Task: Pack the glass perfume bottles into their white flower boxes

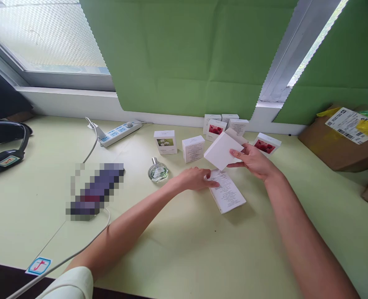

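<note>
My left hand (196, 178) has its thumb and fingers closed on the upper end of a white printed carton (229, 197), which looks flattened and shows rows of small text. Just above it, my right hand (254, 160) grips a plain white box (223, 150) by its right side, thumb on top and fingers behind. The white box is tilted and its near corner comes close to the carton's top end. Whether anything is inside the box is hidden. A clear glass perfume bottle (158, 170) with a silver neck lies left of my left hand.
Behind my hands stand a small box with a white-flower picture (165, 142), a text-sided box (193, 149), a red-flower box (266, 144) and several more boxes. A power strip (121, 133), a pixelated dark object (96, 193), a cable and a cardboard box (342, 141) surround them.
</note>
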The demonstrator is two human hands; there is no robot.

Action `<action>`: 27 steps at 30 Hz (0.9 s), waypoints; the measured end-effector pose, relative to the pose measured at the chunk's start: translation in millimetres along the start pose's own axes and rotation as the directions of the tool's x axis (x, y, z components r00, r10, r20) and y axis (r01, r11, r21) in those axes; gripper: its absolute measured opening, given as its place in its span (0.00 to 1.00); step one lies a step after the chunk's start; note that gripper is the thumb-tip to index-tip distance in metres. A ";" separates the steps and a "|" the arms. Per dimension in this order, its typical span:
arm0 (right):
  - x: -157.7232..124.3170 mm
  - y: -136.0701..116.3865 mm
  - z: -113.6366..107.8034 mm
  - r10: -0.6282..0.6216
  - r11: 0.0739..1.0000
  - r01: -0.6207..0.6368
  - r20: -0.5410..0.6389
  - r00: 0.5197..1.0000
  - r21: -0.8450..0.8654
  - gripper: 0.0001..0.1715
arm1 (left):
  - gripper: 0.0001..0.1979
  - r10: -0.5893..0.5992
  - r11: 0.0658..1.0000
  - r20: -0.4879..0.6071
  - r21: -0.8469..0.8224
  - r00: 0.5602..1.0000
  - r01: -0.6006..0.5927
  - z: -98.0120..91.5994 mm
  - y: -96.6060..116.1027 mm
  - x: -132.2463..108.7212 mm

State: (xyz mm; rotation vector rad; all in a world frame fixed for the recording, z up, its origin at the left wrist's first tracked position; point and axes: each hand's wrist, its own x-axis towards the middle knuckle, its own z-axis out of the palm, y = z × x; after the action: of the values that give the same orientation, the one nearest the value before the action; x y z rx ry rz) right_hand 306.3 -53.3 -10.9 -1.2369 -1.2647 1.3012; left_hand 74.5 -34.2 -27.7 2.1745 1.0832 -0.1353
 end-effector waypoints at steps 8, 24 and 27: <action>2.2 6.0 5.8 0.006 1.000 -0.006 -0.002 1.000 -0.017 0.24 | 0.20 0.072 0.963 -0.071 -0.254 0.995 -0.088 6.5 -2.2 4.4; -25.7 -38.0 9.1 -0.383 0.867 0.350 -0.025 0.923 -0.356 0.30 | 0.10 0.273 0.848 -0.478 -0.290 0.835 -0.443 0.1 4.0 -0.2; -27.4 -38.7 4.3 -0.373 0.847 0.332 -0.020 0.928 -0.416 0.31 | 0.15 0.266 0.847 -0.477 -0.300 0.838 -0.439 -2.0 4.7 -1.1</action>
State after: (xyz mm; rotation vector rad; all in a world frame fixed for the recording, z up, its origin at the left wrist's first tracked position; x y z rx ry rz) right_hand 303.0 -78.7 29.3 -1.2525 -1.6536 0.7183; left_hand 76.9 -35.6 -23.2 2.0210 0.7995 0.7036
